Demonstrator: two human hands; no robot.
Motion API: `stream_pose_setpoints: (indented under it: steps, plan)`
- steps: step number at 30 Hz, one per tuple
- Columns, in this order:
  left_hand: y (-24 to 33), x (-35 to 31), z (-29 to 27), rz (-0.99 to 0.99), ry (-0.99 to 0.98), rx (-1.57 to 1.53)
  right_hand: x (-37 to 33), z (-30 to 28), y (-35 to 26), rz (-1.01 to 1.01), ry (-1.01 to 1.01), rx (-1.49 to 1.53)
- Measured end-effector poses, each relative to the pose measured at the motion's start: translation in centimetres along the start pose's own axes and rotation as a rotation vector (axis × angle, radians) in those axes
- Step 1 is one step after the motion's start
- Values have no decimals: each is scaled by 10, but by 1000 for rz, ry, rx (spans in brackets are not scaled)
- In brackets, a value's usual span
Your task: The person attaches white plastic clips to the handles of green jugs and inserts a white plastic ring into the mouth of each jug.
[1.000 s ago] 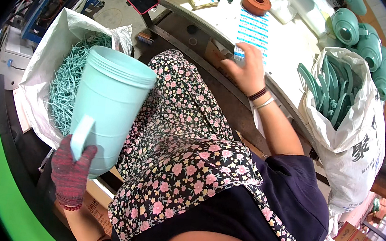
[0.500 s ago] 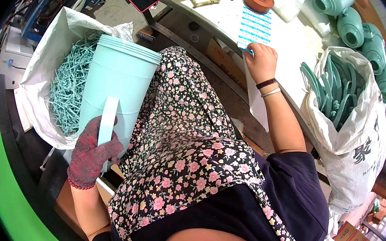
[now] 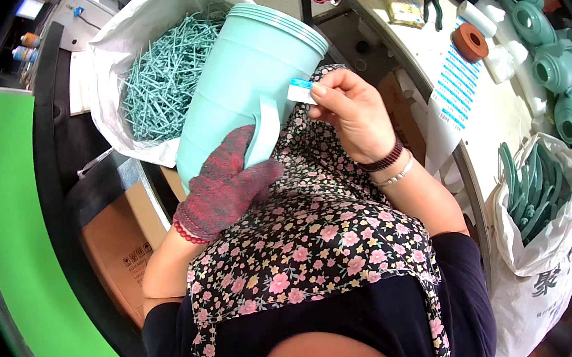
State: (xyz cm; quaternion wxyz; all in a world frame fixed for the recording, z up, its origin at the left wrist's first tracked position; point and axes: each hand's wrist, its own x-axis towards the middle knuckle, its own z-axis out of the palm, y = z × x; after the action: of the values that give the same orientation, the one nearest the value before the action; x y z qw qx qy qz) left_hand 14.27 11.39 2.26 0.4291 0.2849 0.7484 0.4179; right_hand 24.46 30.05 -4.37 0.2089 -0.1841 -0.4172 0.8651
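Note:
A pale turquoise plastic pitcher (image 3: 241,71) with a ribbed rim leans over my lap. My left hand (image 3: 226,190), in a dark red and grey knitted glove, is closed round its lower body and handle (image 3: 264,132). Between the thumb and fingers of my bare right hand (image 3: 357,116) is a small blue and white label (image 3: 301,92). The label is beside the pitcher's wall, near the handle's upper end; whether it touches the wall I cannot tell. A sheet of such labels (image 3: 456,91) hangs over the table edge at right.
At left, a white sack (image 3: 107,65) holds many thin turquoise sticks (image 3: 165,77). Another white sack (image 3: 544,286) with curved green pieces (image 3: 533,188) stands at right. On the table (image 3: 409,42) lie pliers (image 3: 433,8), a brown tape roll (image 3: 470,43) and several green plastic parts (image 3: 560,67).
My right hand has come from the label sheet on the table to the pitcher, carrying one label. My left hand still holds the pitcher. The whole view has shifted.

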Motion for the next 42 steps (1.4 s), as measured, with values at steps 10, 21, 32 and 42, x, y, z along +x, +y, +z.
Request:
stream_pose_setpoints:
  steps: [10,21,32,42]
  plan:
    - [-42,3,16,228,134,286,19,15,35,-125,47,-38]
    - [-44,10,29,241,117,318,18,12,46,-267,128,-110]
    - [-32,8,20,175,87,148,34,-54,48,-608,325,-966]
    - [-12,-31,-45,337,-22,663,52,-33,-33,-312,-166,-731]
